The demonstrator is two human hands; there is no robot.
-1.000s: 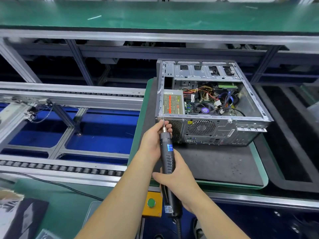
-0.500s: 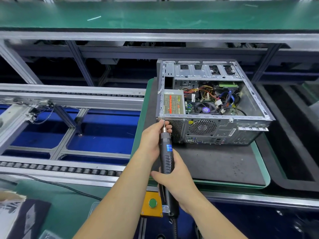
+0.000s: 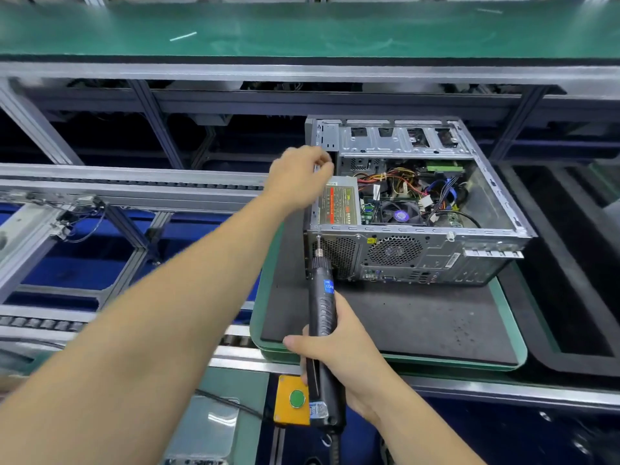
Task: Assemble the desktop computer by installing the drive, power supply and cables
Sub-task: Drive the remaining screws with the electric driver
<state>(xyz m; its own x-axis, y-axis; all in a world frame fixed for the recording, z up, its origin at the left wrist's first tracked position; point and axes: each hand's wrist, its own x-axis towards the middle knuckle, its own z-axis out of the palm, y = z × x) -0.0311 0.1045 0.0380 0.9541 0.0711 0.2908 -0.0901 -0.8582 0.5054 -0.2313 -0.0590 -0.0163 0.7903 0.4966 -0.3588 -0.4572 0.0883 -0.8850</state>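
The computer case lies on its side, open face up, on a dark mat in a green-rimmed tray that sits on the conveyor bench. The power supply is already seated in the near-left corner of the case, its label facing up, with bundled wires and a fan just beside it. The right hand has its grip wrapped firmly around the black body of an electric screwdriver, whose bit tip meets the perforated rear panel near the case's upper-left corner, where a power supply screw would likely sit. The left hand is up at the left edge of the case with fingers curled; whether its grip closes on the sheet-metal edge or on something small cannot be told, as it is blurred. By my judgement the case is stiff but thin steel, fairly heavy once loaded, with folded edges that may be sharp, so it is best steadied by a flat rim or corner rather than by the loose wires. The power supply looks like a dense, rigid box that will not flex; the wires are soft and easily snagged. The screwdriver is long and top-heavy, so a mid-body hold suits it, and the bit could slip off a small screw head.
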